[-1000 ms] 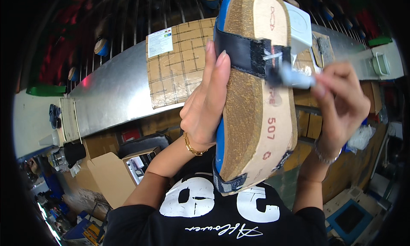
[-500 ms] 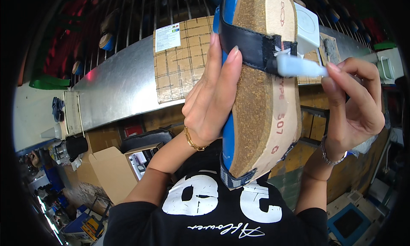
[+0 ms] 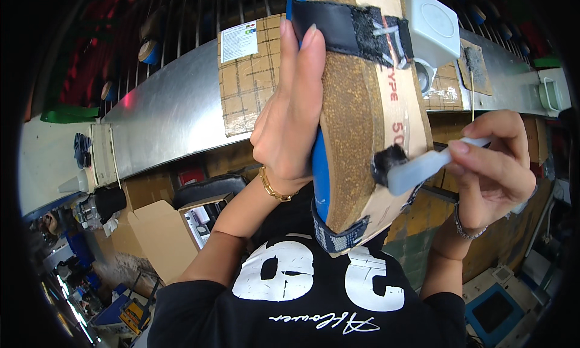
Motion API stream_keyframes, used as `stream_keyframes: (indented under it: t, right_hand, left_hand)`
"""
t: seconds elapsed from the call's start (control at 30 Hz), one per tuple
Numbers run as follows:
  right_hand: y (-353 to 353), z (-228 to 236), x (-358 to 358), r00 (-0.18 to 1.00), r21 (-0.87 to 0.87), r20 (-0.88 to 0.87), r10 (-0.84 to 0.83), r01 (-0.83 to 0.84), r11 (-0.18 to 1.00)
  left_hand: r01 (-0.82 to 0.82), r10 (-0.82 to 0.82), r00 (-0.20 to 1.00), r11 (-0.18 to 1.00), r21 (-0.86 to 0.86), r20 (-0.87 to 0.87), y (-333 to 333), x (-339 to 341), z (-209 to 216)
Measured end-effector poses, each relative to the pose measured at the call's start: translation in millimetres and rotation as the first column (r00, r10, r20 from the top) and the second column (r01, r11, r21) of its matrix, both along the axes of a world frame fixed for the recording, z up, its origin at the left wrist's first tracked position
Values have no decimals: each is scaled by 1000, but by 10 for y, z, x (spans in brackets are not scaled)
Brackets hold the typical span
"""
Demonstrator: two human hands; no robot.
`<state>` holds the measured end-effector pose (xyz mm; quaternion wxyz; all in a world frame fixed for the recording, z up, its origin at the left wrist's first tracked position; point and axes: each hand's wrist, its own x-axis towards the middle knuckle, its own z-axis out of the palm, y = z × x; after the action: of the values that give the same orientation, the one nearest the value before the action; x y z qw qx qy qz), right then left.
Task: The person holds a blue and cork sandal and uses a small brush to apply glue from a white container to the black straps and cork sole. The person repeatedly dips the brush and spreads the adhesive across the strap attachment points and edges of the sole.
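Observation:
My left hand (image 3: 290, 112) grips an unfinished sandal (image 3: 356, 112) on a blue shoe last (image 3: 322, 185), its cork side and pale sole turned toward me. A black strap (image 3: 332, 29) wraps onto the sole near the upper end, its frayed edge bearing whitish streaks. Around the lower end sits a patterned strap (image 3: 339, 232). My right hand (image 3: 492, 173) pinches the white handle of a brush (image 3: 417, 171). The brush's dark bristles touch, or lie very close to, the sole's edge between the two straps.
Beyond the sandal runs a metal bench (image 3: 160, 133) carrying a taped cardboard box (image 3: 248, 97) and a white plastic container (image 3: 434, 25). An open carton (image 3: 162, 230) stands below at left. Behind the bench are metal rods with several shoes on blue lasts.
The brush in my right hand has moved from the black strap's end down along the sole toward the patterned strap. My left hand and the sandal have shifted slightly up and left.

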<state>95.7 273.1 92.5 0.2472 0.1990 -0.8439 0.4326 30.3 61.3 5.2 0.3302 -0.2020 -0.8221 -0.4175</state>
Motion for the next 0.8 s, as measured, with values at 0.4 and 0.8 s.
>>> stream_keyframes:
  t: [0.4, 0.8]
  right_hand:
    - [-90, 112, 81, 998, 134, 5, 66, -66, 989]
    - [-193, -99, -173, 986, -99, 73, -150, 157, 983]
  left_hand:
    - [-67, 79, 959, 996, 54, -271, 96, -127, 16]
    - [-105, 129, 966, 988, 116, -224, -2, -232, -63]
